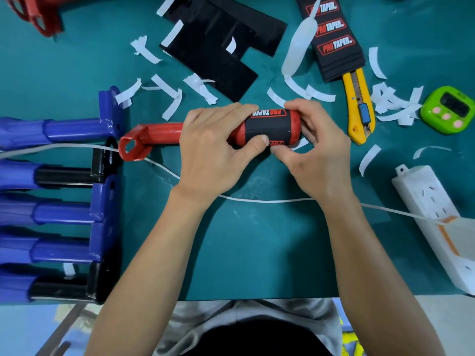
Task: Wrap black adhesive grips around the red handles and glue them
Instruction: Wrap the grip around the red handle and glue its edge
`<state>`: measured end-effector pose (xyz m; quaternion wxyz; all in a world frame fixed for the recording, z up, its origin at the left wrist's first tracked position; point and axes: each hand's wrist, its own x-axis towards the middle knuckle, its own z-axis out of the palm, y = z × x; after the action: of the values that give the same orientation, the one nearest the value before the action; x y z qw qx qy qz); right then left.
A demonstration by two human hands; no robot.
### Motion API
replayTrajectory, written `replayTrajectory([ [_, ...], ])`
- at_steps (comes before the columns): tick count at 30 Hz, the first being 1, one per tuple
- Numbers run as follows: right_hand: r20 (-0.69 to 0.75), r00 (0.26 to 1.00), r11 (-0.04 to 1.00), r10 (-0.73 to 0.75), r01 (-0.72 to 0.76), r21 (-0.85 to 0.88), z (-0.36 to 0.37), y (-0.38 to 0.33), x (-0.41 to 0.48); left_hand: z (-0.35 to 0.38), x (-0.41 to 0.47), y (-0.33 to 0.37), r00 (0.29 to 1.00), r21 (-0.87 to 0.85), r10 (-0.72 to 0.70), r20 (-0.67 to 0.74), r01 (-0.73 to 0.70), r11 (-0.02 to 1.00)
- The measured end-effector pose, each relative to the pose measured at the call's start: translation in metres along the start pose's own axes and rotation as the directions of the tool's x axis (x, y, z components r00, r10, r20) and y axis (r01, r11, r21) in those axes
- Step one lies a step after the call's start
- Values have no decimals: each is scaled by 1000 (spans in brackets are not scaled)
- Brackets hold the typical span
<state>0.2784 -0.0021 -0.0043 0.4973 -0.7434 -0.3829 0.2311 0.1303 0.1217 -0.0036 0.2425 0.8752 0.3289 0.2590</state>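
Red handle (159, 133) gripped at table (257, 240) centre by curled left hand (210, 147). Black grip (270, 125) pinched onto it by right hand (316, 155). Yellow knife (358, 109) lies just beside; white cord (270, 200) runs under the wrists.

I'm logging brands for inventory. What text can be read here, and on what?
"PRO TAPER." three times on the stack of black grips, the top one partly covered.
"PRO TAPER" upside down on the wrapped grip around the red handle.
The second label at that grip's near edge: mostly hidden, unreadable.
The green timer: nothing legible.
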Motion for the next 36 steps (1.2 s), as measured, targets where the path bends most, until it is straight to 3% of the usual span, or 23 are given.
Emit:
replayTrajectory([
  [15,-61,996,996,58,-54,76,1,6,1,3,1,0,999,-1,4,-38,-4,1000],
  [36,-36,996,982,86,-79,170,-2,-1,0,3,-1,-1,999,-5,1,-40,-2,1000],
])
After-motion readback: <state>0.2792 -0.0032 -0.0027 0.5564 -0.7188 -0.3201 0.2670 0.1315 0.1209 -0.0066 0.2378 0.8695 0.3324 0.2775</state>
